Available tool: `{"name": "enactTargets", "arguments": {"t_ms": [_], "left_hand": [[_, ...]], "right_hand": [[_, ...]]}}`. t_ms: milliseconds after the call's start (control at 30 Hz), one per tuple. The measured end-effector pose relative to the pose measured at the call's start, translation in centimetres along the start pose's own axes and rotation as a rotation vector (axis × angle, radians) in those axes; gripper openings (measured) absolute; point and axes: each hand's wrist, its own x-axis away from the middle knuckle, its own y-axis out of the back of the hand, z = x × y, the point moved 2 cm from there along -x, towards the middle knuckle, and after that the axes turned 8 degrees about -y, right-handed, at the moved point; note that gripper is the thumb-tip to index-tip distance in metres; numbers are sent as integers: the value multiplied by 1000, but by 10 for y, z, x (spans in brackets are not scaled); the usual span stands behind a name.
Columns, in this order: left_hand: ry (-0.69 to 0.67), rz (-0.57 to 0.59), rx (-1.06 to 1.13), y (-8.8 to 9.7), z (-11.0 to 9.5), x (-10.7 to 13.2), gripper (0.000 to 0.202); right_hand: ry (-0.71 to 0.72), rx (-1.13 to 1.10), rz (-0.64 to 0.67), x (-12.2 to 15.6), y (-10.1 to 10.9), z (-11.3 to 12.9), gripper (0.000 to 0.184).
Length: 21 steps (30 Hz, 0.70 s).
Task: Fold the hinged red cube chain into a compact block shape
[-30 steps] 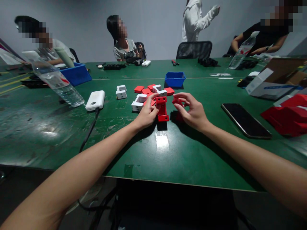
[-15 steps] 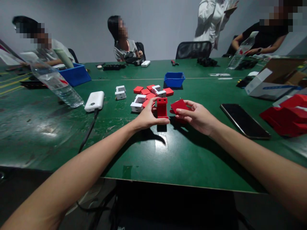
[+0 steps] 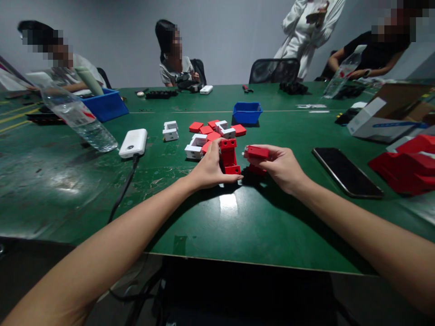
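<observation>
On the green table (image 3: 238,226) my left hand (image 3: 208,168) grips a red U-shaped bracket (image 3: 229,156) that stands upright, thumb under its foot and fingers at its top. My right hand (image 3: 282,166) is closed round a flat red block (image 3: 257,151), held level just to the right of the bracket and close to its top. Behind both hands lies a heap of red and white plastic parts (image 3: 213,133). Another red part (image 3: 255,170) lies under my right hand.
A white power bank (image 3: 133,142) with a cable and a tilted water bottle (image 3: 79,117) are at left. A small blue bin (image 3: 248,112) stands behind the heap, a phone (image 3: 346,171) and red pieces (image 3: 404,165) at right. Other people sit and stand along the far side.
My right hand has turned the red block from tilted, face up, to level and edge-on, nearer the bracket. My left hand has kept hold of the bracket. The standing person in white has shifted right.
</observation>
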Motion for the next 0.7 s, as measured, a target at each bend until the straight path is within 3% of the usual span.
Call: {"name": "enactTargets", "arguments": {"t_ms": [200,700], "left_hand": [[-28,-3,-100,0,0,1,96],[-62,13,-76,-1,0,1,98]], "right_hand": [[57,140,28,0,0,-2,32],[76,182,41,-1,0,-2,33]]}}
